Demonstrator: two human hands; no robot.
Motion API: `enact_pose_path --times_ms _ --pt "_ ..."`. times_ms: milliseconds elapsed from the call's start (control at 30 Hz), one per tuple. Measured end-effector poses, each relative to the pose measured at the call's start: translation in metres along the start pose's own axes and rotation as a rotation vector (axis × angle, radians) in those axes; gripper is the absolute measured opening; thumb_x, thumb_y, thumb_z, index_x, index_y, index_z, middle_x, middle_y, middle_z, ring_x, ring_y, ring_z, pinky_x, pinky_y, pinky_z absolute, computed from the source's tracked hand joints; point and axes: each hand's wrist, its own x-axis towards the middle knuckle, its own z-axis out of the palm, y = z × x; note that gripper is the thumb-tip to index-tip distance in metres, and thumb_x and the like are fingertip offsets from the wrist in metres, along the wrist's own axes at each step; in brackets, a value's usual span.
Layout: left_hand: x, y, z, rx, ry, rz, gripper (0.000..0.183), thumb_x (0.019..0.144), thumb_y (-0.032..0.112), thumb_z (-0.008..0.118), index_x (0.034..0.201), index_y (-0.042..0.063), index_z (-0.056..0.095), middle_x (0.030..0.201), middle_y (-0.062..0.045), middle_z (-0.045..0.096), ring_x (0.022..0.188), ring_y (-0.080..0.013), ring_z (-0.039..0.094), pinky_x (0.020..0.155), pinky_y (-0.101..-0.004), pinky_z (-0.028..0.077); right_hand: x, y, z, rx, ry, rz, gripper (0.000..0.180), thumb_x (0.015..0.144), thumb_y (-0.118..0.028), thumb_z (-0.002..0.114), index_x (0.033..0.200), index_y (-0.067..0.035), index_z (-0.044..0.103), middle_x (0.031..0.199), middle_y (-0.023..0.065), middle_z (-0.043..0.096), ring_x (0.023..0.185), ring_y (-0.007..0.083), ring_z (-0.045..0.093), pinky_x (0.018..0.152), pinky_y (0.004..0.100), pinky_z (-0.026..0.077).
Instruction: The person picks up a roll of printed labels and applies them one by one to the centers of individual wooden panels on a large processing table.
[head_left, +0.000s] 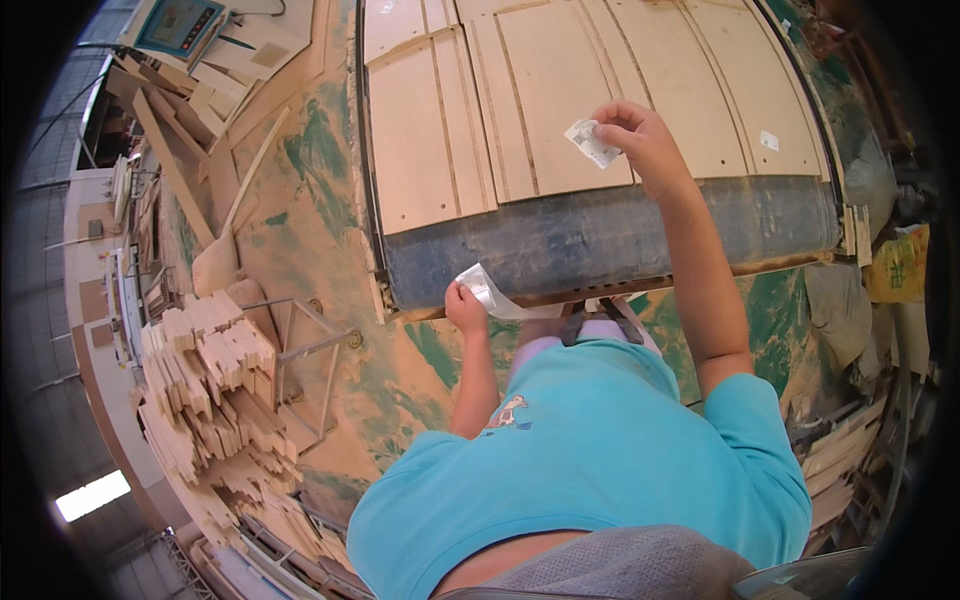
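Observation:
My right hand (637, 142) pinches a white printed label (592, 144) between thumb and fingers, above grooved wooden panels (555, 82). The panels lie side by side on a conveyor with a dark belt (525, 244) whose near end curves down in front of me. Another white label (769, 140) is stuck on a panel at the right. My left hand (466, 306) grips a strip of label backing (491, 296) at the belt's near left corner; the strip trails to the right, towards my waist.
Stacked wooden strips (217, 390) stand at the left beside a metal frame cart (330, 345). A control panel (176, 26) sits at the upper left above wood offcuts (180, 112). Sacks (840, 307) and more boards (840, 457) are at the right.

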Motion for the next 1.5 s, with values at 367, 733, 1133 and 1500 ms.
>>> enact_pose_path --times_ms 367,733,1133,1500 --pt "-0.078 -0.047 -0.083 0.019 0.074 -0.186 0.024 0.088 0.012 0.053 0.103 -0.002 0.063 0.096 -0.018 0.067 0.088 -0.0307 0.063 0.081 -0.0376 0.049 -0.025 0.025 0.007 -0.025 -0.085 0.017 0.016 0.084 -0.016 0.064 0.091 -0.002 0.068 0.08 0.0004 0.064 0.075 0.0076 0.055 0.067 0.0241 0.043" --pt "0.07 0.042 -0.07 -0.901 0.188 -0.411 0.018 0.094 0.005 0.047 0.107 -0.001 0.058 0.099 -0.007 0.063 0.084 -0.0157 0.061 0.075 -0.0297 0.05 -0.049 0.093 -0.009 -0.068 0.141 0.166 0.022 0.083 -0.01 0.063 0.103 0.0 0.066 0.089 0.0022 0.065 0.08 0.01 0.057 0.072 0.0239 0.044" --pt "0.207 0.07 -0.004 -1.001 -0.051 -0.322 0.019 0.094 0.003 0.046 0.107 -0.001 0.059 0.1 -0.006 0.062 0.088 -0.0134 0.06 0.077 -0.0281 0.05 -0.061 0.133 0.013 -0.03 0.49 0.242 0.026 0.083 -0.006 0.066 0.109 -0.002 0.063 0.092 0.001 0.063 0.08 0.0091 0.057 0.07 0.0233 0.044" --pt "0.268 0.03 0.103 -0.229 0.053 0.043 0.015 0.09 0.006 0.049 0.095 0.0 0.062 0.094 -0.015 0.064 0.084 -0.0297 0.061 0.076 -0.0373 0.049 0.051 0.131 0.003 -0.054 0.286 0.328 0.018 0.084 -0.007 0.065 0.101 -0.001 0.066 0.088 0.0022 0.065 0.08 0.0094 0.056 0.074 0.0242 0.044"
